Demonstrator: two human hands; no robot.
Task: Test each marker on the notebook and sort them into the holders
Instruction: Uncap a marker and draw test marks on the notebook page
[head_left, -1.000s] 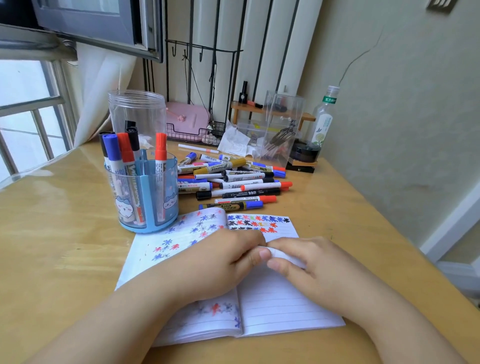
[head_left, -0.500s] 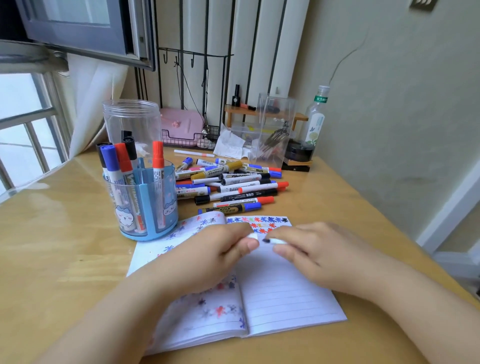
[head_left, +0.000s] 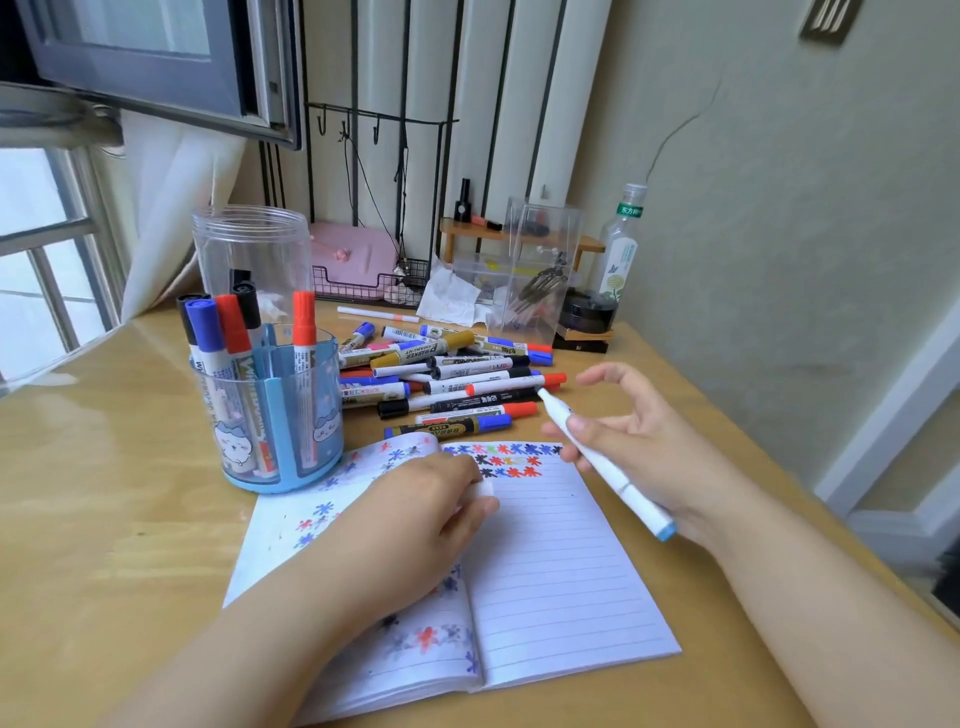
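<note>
Several markers already stand in the blue holder (head_left: 280, 415) at the left; a large pile (head_left: 452, 379) on the worktop's far side is untested. The right hand (head_left: 639, 447) grips an uncapped white marker (head_left: 605, 462) over the notebook (head_left: 561, 561) (flower marks fill its top lines); the left hand (head_left: 415, 525) pinches its cap (head_left: 483, 491).

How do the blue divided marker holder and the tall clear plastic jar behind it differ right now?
The blue divided marker holder is short, tinted blue with cartoon prints; the tall clear plastic jar is colourless and plain. The holder has several capped markers standing in it, blue, red and black; the jar shows only a black-capped marker or two. The holder stands nearer the open lined notebook, the jar behind it. Both stand upright and open-topped on the wooden table.
</note>
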